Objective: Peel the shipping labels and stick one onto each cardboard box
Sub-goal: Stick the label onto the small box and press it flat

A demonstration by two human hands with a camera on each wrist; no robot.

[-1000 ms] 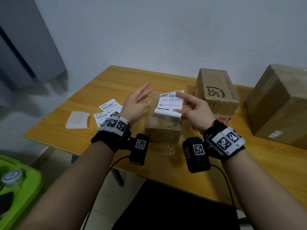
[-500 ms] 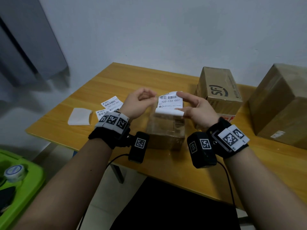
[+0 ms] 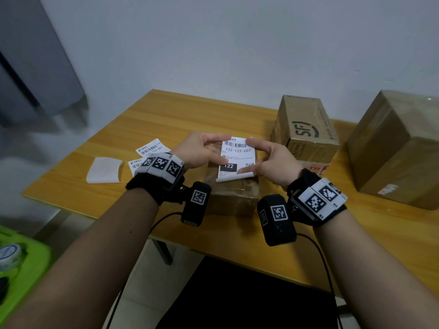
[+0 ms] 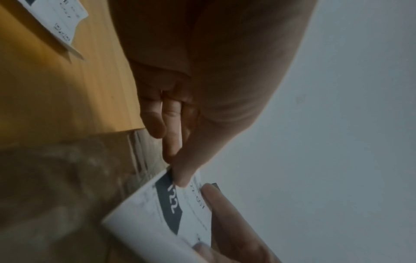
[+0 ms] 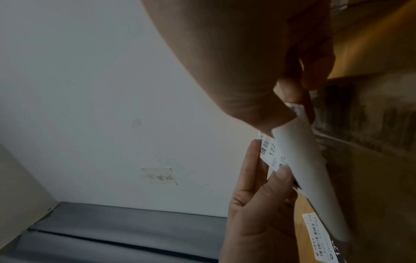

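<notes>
A white shipping label [image 3: 237, 153] printed "122-122-C07" hangs just above a small cardboard box [image 3: 234, 198] near the table's front edge. My left hand [image 3: 219, 149] pinches its left edge and my right hand [image 3: 251, 157] pinches its right side. The label's lower edge curls upward. In the left wrist view my left fingertips [image 4: 180, 178] sit on the label [image 4: 153, 213]. The right wrist view shows the label's blank white underside [image 5: 310, 169] curling away. Two more boxes stand to the right: an "SF" box [image 3: 306, 129] and a large box [image 3: 399, 148].
Two loose labels [image 3: 149, 149] and a blank white backing sheet [image 3: 104, 169] lie on the wooden table [image 3: 166, 119] to the left. A green bin [image 3: 21, 269] with a tape roll sits on the floor at lower left. A grey wall rises behind the table.
My left hand, open beside the label a second ago, has closed in and now pinches its left edge. The label, earlier rolled up, is now stretched flat between both hands.
</notes>
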